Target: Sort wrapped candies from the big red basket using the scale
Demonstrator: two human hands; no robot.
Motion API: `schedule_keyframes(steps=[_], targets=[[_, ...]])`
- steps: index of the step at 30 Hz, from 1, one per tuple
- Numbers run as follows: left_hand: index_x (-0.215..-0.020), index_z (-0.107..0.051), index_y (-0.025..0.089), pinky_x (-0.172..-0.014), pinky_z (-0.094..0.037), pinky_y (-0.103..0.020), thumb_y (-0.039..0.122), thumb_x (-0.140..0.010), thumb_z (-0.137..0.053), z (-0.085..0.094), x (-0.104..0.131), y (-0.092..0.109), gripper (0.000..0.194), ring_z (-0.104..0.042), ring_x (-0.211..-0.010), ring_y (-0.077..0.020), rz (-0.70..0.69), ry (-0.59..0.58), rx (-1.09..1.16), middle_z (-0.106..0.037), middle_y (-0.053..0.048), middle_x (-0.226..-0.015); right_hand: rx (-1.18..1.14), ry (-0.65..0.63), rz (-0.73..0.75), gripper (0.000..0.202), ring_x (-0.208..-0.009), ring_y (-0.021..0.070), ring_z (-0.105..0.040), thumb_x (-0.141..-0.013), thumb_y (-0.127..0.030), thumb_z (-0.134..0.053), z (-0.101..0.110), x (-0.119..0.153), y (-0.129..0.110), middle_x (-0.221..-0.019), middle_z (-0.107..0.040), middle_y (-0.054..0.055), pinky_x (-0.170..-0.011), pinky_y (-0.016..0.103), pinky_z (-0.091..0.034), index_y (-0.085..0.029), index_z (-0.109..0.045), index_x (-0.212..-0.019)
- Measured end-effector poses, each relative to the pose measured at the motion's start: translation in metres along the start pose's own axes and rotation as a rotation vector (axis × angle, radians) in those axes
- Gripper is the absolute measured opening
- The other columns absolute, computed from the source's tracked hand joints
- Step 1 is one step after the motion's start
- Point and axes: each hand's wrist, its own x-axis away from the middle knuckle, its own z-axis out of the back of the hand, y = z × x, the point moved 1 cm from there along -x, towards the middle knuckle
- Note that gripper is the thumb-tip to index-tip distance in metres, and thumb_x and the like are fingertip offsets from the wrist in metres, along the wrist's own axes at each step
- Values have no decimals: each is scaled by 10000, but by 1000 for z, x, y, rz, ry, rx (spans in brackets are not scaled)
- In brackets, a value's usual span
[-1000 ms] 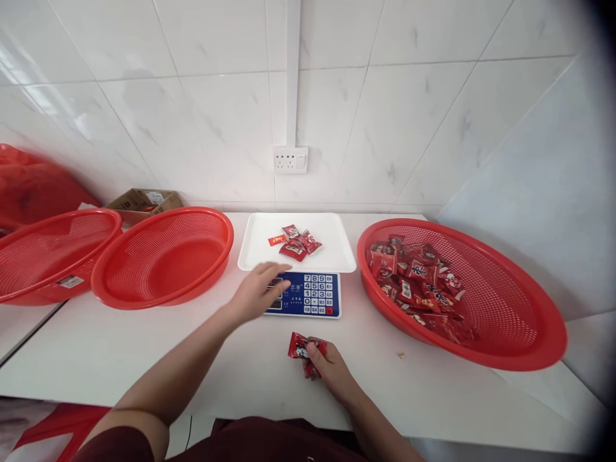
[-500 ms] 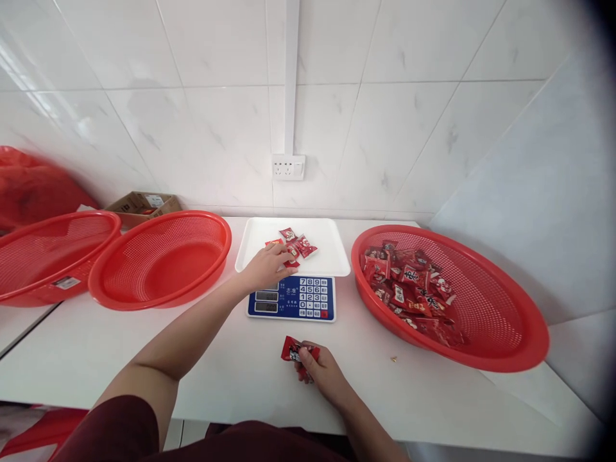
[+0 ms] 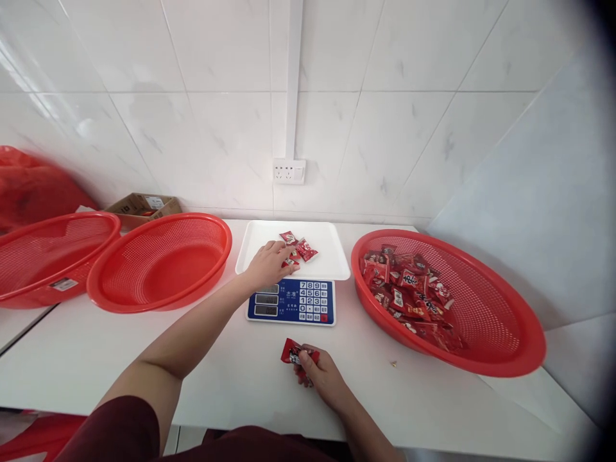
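Observation:
On the digital scale [image 3: 291, 301] lies a white tray [image 3: 332, 256] with several small red wrapped packets [image 3: 306, 250]. My left hand [image 3: 269, 264] reaches over the tray's front edge, palm down, at the left of these packets. Its thumb and index finger are apart, with a packet between and partly under them; whether it grips that one is unclear. Below the scale, just above the table, my right hand [image 3: 317, 372] is closed around red packets. One red packet [image 3: 292, 352] sticks out past the thumb; the others are mostly hidden by the fingers.
At the right, a large red basket [image 3: 510, 362] holds many red packets. Two more red baskets [image 3: 158, 301] stand at the left, with a cardboard box [image 3: 166, 208] and a red bag [image 3: 33, 189] behind. A tiny scrap [image 3: 393, 364] lies on the white table [image 3: 231, 391].
My left hand has shifted slightly left, and the orange-red packet by its fingers is now out of sight. My right hand keeps its hold. The view has tipped up slightly.

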Motion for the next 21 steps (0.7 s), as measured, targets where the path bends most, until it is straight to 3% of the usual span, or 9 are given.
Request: schedule_keyframes(steps=[4,6,10,15,21], targets=[[-1367,-322,228,-1066,-209,-435,494,-879,-377,-3,-15,-1,558,-175,-1338,-279,-117,-21,-10,-289,-95,-1439,5,-10,4,572,-512,92,-495,-742,-701,-413,0,0,1,-660,-537,24,-482,224,-378,-140,-523,-731],[-1367,-320,238,-1073,-180,-448,493,-884,-362,-5,-21,-4,548,-147,-1351,-276,-134,-60,-12,-307,-83,-1437,16,-13,4,572,-510,92,-495,-738,-706,-411,0,0,1,-659,-539,24,-480,220,-375,-144,-513,-726],[-1353,-344,246,-1074,-183,-459,497,-880,-368,-5,-22,-15,536,-170,-1348,-282,-100,-72,26,-370,-70,-1403,10,-8,1,574,-515,89,-495,-744,-705,-403,0,1,0,-668,-538,25,-478,214,-373,-142,-514,-736],[-1334,-368,217,-1077,-230,-437,467,-898,-341,8,-3,-39,503,-179,-1355,-252,73,0,163,-348,-76,-1421,14,-27,4,562,-522,92,-493,-748,-698,-409,-1,2,-3,-667,-540,22,-488,220,-380,-148,-522,-736],[-1244,-471,216,-1041,-328,-386,430,-897,-367,30,22,-54,420,-351,-1279,-210,222,114,289,-472,-67,-1325,25,-29,1,562,-529,96,-493,-753,-691,-410,-2,1,-3,-668,-539,25,-494,227,-379,-143,-530,-734]])
